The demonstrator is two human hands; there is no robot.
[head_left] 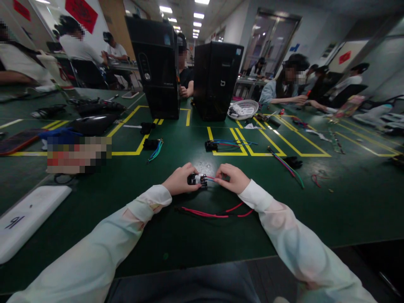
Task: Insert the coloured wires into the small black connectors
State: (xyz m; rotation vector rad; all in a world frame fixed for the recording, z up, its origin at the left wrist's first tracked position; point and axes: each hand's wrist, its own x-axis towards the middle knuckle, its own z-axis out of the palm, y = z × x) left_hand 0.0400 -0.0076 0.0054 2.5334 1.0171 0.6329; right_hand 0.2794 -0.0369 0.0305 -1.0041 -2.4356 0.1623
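Between thumb and fingers, my left hand (181, 180) grips a small black and white connector block (198, 179) just above the green table (151, 248). My right hand (232, 178) pinches thin red and blue wires (211, 179) that run to the block's right side; whether their ends sit inside it is too small to tell. Closer to me lies a bundle of red wires (205, 213), partly hidden by my right sleeve. Beyond my hands rest a black connector with blue and red wires (212, 145) and another with teal wires (152, 145).
Two black computer towers (154, 71) stand upright at the back, with a person behind them. A white basket (243, 110) holds small parts. Right of my hands lies a wire bundle (287, 164). A white power bank-like slab (31, 219) is at left. Other people sit around.
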